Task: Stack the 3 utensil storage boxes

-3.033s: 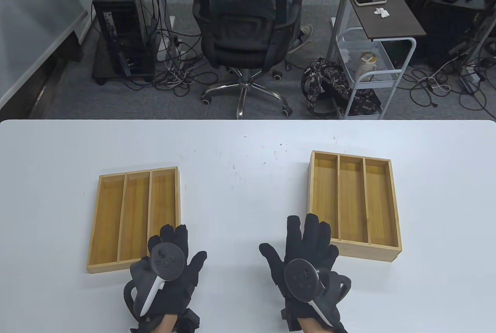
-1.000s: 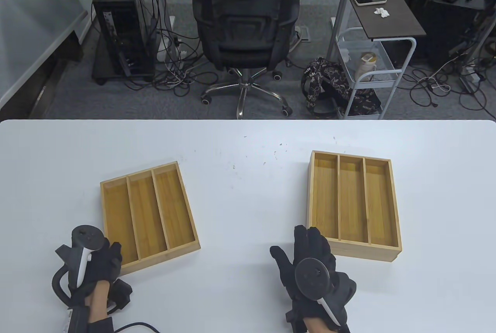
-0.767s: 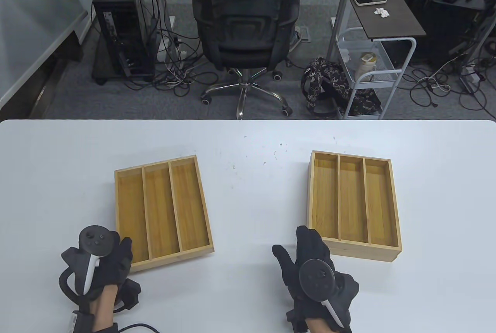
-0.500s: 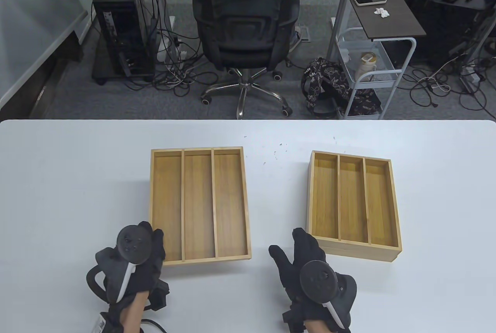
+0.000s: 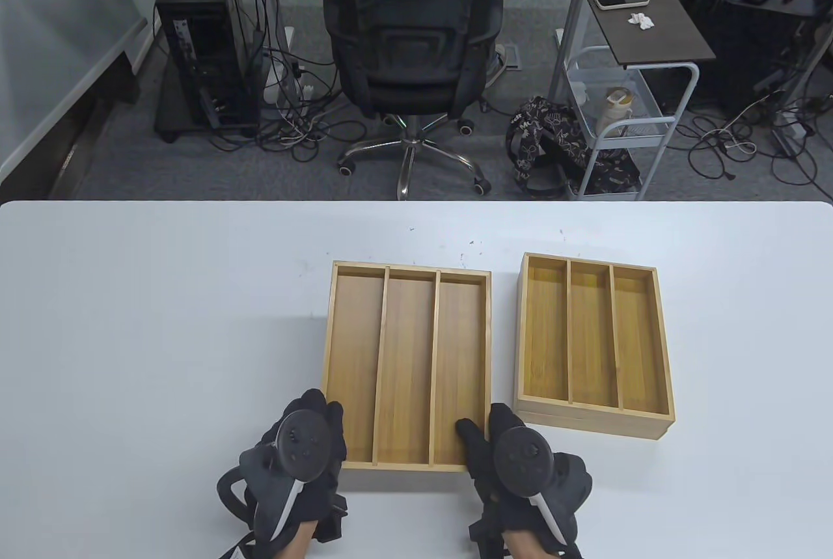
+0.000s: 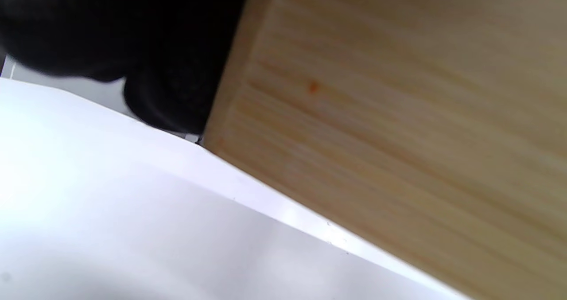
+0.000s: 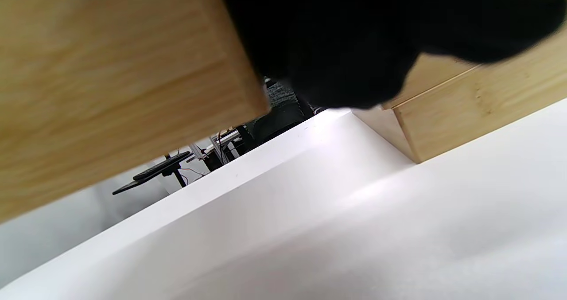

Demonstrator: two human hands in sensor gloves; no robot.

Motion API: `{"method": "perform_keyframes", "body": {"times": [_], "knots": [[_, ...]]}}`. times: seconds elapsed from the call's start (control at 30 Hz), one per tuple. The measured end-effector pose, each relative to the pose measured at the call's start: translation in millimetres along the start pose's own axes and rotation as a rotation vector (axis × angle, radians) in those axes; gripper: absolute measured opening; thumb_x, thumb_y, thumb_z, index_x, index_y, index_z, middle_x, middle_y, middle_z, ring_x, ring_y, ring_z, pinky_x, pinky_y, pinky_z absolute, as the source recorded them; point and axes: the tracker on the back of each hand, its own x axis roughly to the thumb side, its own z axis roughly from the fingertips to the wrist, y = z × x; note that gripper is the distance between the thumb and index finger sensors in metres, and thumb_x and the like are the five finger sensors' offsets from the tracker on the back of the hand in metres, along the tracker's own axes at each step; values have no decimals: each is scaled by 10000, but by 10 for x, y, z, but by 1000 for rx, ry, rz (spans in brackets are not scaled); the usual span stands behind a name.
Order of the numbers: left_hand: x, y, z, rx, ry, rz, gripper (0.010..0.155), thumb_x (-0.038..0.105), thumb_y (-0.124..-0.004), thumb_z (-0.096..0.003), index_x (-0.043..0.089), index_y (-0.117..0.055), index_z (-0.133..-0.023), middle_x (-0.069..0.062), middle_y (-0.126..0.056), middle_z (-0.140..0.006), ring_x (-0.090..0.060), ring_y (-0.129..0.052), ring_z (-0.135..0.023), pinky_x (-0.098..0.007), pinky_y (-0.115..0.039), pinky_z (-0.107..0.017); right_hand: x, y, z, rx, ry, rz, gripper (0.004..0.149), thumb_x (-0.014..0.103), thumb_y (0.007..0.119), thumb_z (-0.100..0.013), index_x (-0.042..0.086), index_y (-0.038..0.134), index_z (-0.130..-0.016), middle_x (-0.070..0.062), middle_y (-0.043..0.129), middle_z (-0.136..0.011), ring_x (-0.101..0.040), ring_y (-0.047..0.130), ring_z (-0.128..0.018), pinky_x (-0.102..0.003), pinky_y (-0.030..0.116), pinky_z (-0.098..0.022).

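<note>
- Left hand [image 5: 306, 448] and right hand [image 5: 514, 455] gripping near corners of lifted box [image 5: 407, 367], raised off bench [image 5: 130, 325] mid-front.
- Stacked boxes [image 5: 593, 344] just right, toward bench right side.

left hand [image 5: 306, 448], right hand [image 5: 520, 461], fingers curled

In both wrist views the black gloved fingers [image 6: 177, 69] are a blurred dark mass along the top edge, so their hold cannot be read. The light bamboo three-compartment box [image 6: 398, 114] runs off the frame there, only its blurred underside showing. In the table view, both forearms are cut off by the bottom edge.
</note>
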Motion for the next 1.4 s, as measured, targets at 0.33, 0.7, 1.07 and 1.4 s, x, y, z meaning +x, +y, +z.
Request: {"method": "perform_keyframes", "body": {"times": [0.33,0.7,1.07,1.4], "knots": [[-109,-133,4,-74,6,91,473,607,-775,-541,267,-847,-862,15,-951,-659,-107,-1077,-418,-311,-951,-321,42,12,15,-52,-35,51,465,351,768,-576,-44,793,-819,-155,956,-434,-156,905,-95,-341,856,-55],[-303,-205,-48,-202,19,170,788,736,-653,-495,424,-419,-1180,60,-395,-1295,-303,-532,-1222,-639,-555,-809,-244,-134,-62,-76,78,40,456,341,799,-568,-45,811,-810,-178,956,-420,-169,896,-92,-353,849,-48],[-359,-380,-114,-273,32,137,825,735,-662,-493,442,-318,-1183,82,-247,-1297,-320,-397,-1240,-670,-476,-820,-480,-496,-199,-112,161,-18,444,342,845,-555,-27,831,-801,-188,957,-416,-182,894,-84,-368,846,-51],[-368,-429,-167,-332,49,145,807,712,-670,-503,417,-351,-1183,56,-277,-1296,-342,-406,-1228,-666,-491,-815,-1014,-1173,-686,-114,307,63,435,354,831,-557,17,818,-830,-179,949,-455,-202,892,-128,-390,839,-96]]}}
